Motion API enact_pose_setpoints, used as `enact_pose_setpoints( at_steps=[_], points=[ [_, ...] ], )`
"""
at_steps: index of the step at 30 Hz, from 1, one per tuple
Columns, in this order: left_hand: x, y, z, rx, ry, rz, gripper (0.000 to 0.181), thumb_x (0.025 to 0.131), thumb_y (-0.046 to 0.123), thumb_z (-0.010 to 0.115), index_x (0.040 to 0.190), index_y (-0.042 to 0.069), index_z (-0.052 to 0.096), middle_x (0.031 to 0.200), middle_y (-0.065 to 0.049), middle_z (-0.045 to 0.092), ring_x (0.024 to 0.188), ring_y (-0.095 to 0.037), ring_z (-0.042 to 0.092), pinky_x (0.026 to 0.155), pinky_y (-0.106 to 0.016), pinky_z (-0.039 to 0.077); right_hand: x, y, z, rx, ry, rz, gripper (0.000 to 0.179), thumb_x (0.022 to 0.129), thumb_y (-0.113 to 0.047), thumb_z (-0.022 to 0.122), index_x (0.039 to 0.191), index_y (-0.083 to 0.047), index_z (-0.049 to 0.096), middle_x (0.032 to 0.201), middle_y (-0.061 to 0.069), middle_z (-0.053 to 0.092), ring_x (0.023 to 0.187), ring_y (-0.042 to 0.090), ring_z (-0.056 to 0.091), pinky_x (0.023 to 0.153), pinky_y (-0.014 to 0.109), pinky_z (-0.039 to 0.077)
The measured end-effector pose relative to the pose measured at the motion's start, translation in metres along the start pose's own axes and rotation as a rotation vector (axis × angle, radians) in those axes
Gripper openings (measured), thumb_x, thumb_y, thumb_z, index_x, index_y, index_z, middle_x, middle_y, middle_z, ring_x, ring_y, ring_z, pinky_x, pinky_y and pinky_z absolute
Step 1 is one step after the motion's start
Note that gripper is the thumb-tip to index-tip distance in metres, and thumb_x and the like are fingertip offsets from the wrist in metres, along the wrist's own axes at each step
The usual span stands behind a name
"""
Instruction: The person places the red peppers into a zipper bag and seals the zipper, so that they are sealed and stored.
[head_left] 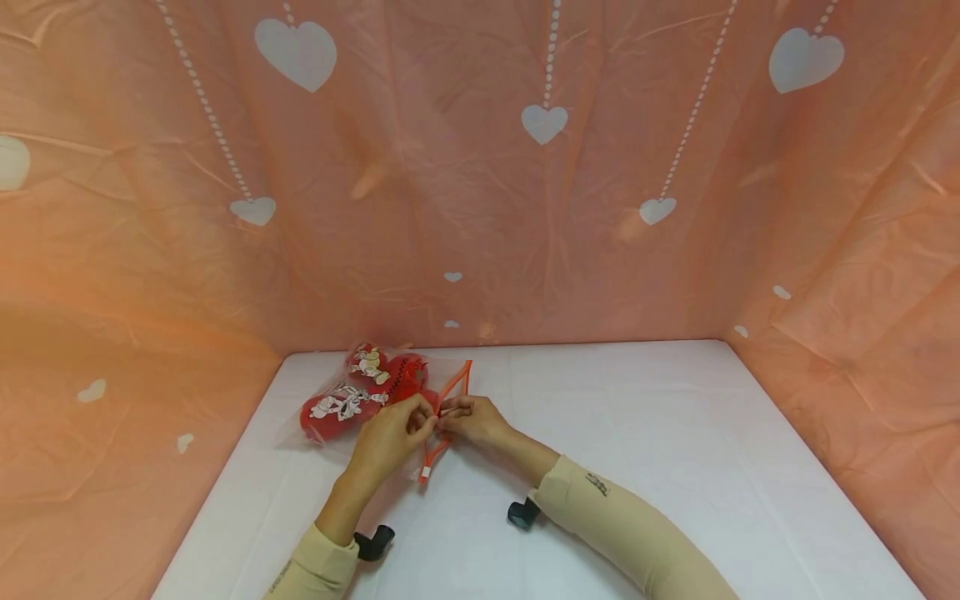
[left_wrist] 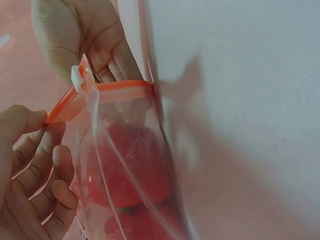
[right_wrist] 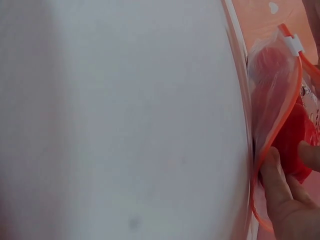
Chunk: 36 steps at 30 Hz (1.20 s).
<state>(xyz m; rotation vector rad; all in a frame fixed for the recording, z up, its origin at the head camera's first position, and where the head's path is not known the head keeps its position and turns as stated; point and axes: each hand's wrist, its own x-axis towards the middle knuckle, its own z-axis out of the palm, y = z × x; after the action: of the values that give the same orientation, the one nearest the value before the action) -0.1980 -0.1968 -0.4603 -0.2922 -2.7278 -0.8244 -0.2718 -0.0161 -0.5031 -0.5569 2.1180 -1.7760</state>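
Observation:
A clear slider bag (head_left: 345, 433) with an orange zip edge (left_wrist: 125, 86) and printed cartoon figures lies at the back left of the table. Inside are several red, rounded things (left_wrist: 132, 165) that look like bell peppers, one with a bit of green. My left hand (head_left: 388, 437) pinches the orange edge between thumb and forefinger; its other fingers are bent. At the parted mouth is my right hand (head_left: 476, 421), fingers reaching in beside a red pepper (right_wrist: 292, 137), thumb apart from them. A white slider (right_wrist: 294, 45) sits near one end of the zip.
The white table (head_left: 637, 467) runs up to an orange curtain (head_left: 480, 208) with white hearts, which hangs behind and at both sides. Under the forearms, dark wrist cameras (head_left: 523, 514) stick out from the beige sleeves (head_left: 615, 525).

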Motion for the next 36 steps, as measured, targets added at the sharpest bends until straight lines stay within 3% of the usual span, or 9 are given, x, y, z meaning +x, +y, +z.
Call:
enact_pose_setpoints(
  at_steps=[5,10,17,24,36],
  points=[
    [0.000,0.000,0.001,0.000,-0.009,-0.007,0.013,0.095,0.021,0.082,0.093,0.021,0.069,0.079,0.008,0.069,0.071,-0.012,0.058,0.065,-0.036,0.048,-0.003,0.000,-0.003,-0.043,0.001,0.015,0.030,0.095,0.000,0.077,0.122,0.011,0.070,0.103,0.021,0.080,0.091,0.015,0.076,0.076,0.021,0.056],
    [0.000,0.001,0.001,-0.003,-0.019,-0.012,0.013,0.095,0.022,0.082,0.094,0.021,0.069,0.079,0.008,0.068,0.072,-0.011,0.058,0.065,-0.035,0.048,-0.007,0.001,-0.007,-0.024,0.014,0.034,0.030,0.094,-0.003,0.079,0.121,0.009,0.072,0.103,0.019,0.080,0.087,0.010,0.074,0.076,0.022,0.057],
    [-0.001,0.001,0.002,0.000,-0.027,-0.012,0.013,0.095,0.021,0.083,0.093,0.021,0.070,0.078,0.008,0.068,0.072,-0.011,0.058,0.065,-0.035,0.048,-0.016,0.002,-0.012,0.031,0.041,0.073,0.029,0.092,-0.001,0.077,0.119,0.009,0.073,0.102,0.016,0.080,0.086,0.011,0.072,0.076,0.026,0.060],
    [-0.003,0.001,0.002,0.011,-0.031,-0.014,0.014,0.095,0.020,0.082,0.093,0.020,0.069,0.077,0.008,0.068,0.070,-0.012,0.059,0.063,-0.035,0.048,-0.033,0.000,-0.015,0.065,-0.034,0.076,0.031,0.092,0.006,0.072,0.120,0.016,0.066,0.100,0.020,0.078,0.086,0.015,0.074,0.080,0.034,0.063],
    [-0.013,-0.005,-0.002,0.061,-0.061,0.000,0.012,0.095,0.020,0.082,0.094,0.021,0.070,0.078,0.010,0.068,0.072,-0.009,0.062,0.064,-0.031,0.049,-0.056,-0.007,-0.009,0.037,-0.095,0.091,0.026,0.095,0.001,0.073,0.118,0.011,0.070,0.096,0.014,0.078,0.085,0.018,0.075,0.076,0.032,0.063]
  ],
)
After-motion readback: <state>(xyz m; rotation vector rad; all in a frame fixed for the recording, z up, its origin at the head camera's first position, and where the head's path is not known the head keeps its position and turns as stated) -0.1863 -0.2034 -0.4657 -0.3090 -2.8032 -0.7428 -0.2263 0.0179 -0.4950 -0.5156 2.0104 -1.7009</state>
